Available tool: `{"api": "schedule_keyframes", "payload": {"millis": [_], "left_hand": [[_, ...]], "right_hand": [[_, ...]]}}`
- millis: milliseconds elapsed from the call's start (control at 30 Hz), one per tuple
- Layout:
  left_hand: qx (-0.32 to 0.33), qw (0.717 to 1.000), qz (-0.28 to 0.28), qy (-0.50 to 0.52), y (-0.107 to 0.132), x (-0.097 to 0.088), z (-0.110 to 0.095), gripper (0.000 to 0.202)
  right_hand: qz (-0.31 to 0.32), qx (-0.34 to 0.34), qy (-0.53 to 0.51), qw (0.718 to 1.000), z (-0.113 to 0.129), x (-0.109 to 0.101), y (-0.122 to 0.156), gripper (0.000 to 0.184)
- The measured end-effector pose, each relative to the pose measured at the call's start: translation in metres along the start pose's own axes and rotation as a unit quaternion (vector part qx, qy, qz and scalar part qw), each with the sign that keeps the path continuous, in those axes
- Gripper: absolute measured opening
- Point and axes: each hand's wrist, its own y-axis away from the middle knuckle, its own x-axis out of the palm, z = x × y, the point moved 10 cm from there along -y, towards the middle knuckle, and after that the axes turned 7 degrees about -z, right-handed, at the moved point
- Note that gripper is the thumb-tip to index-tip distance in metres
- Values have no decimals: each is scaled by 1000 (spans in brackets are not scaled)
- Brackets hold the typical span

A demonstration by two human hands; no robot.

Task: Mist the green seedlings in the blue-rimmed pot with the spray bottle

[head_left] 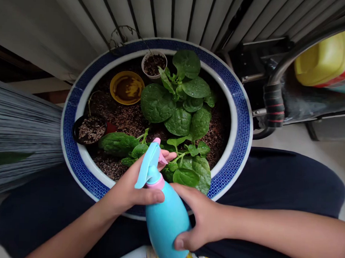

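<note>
Sky-blue plastic spray bottle is held at the near rim of the blue-and-white planter, dark trousers beneath. Long axis slants: base low, toward the wearer and slightly right; spray head at the far end, slightly left. Pink nozzle points away from the wearer, out over the planter. Larger leafy plant lies ahead and right of the nozzle; lower leafy growth is just right of the pink trigger, more leaves off to the left. Left grip is the one nearer the trigger: closed round the neck, thumb across just below the pink collar, fingers passing behind and showing past the trigger, loosely bent. Can't tell whether any fingertip bears on it. Right grip is clamped on the bottle body from the right, thumb low on the near face, one finger up along the shoulder, the rest hidden. Both grips share the one bottle.
</note>
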Motion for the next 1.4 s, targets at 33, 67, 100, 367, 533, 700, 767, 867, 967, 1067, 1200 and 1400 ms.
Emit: {"api": "schedule_keyframes", "payload": {"millis": [33,67,100,367,533,700,767,867,967,1067,1200,1400], "left_hand": [[-1,1000,1,-16,-1,-1,-1,73],[0,999,-1,-36,-1,-1,-2,73],[2,998,-3,-56,-1,-2,-4,73],[33,984,-36,-170,15,10,-21,58],[27,983,-16,-179,24,19,-18,76],[49,961,62,-266,26,30,-19,109],[71,957,73,-271,24,30,-26,106],[115,958,39,-259,21,26,-38,88],[151,949,20,-275,23,27,-43,70],[139,948,14,-285,23,30,-40,62],[102,952,4,-288,22,30,-31,58],[119,936,4,-332,25,31,-28,97]], "right_hand": [[3,-1,0,1000,0,-1,2,93],[3,-1,4,1000,-1,-2,3,93],[3,1,12,1000,-1,-2,4,93],[20,-33,57,998,6,1,3,100],[34,-51,70,996,4,8,5,97],[9,-88,127,988,17,3,3,88],[8,-105,153,983,28,-2,2,86],[-1,-110,178,978,38,-10,-1,83],[3,-115,186,976,41,-12,-2,86],[24,-118,190,974,43,-11,-2,89],[51,-82,255,962,47,-25,2,72],[-33,-115,306,945,75,-64,0,98]]}}
